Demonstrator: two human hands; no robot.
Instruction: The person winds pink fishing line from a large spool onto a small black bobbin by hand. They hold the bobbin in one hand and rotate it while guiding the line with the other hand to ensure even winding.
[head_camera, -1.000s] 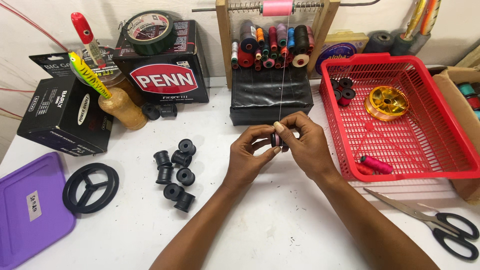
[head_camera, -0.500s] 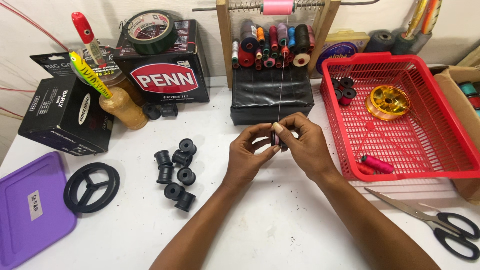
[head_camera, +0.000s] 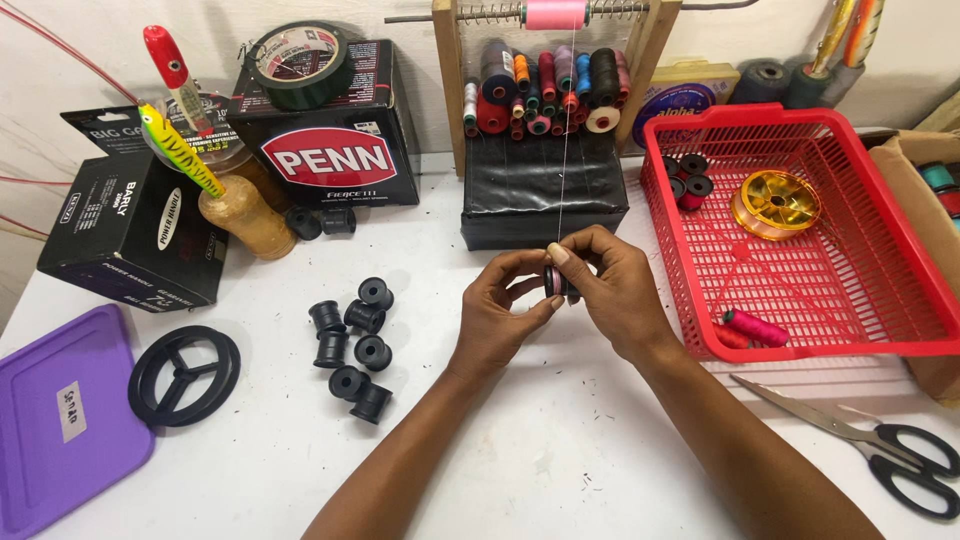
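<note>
A small black bobbin (head_camera: 556, 281) with pink thread on it sits between the fingertips of both hands above the white table (head_camera: 520, 440). My left hand (head_camera: 495, 310) grips it from the left, my right hand (head_camera: 615, 290) from the right. A thin pink thread (head_camera: 563, 150) runs straight up from the bobbin to a pink spool (head_camera: 556, 14) on a rod in a wooden rack. Several empty black bobbins (head_camera: 352, 335) lie in a loose group to the left of my left hand.
A red plastic basket (head_camera: 880, 330) at the right holds wound bobbins, a gold reel (head_camera: 773, 204) and a magenta spool (head_camera: 752, 327). Scissors (head_camera: 880, 450) lie at the front right. Black boxes, a tape roll (head_camera: 297, 62), a purple lid (head_camera: 60, 420) and a black ring (head_camera: 184, 374) fill the left.
Almost nothing: both hands stay on the bobbin in the same place, with only slight shifts of the fingers.
</note>
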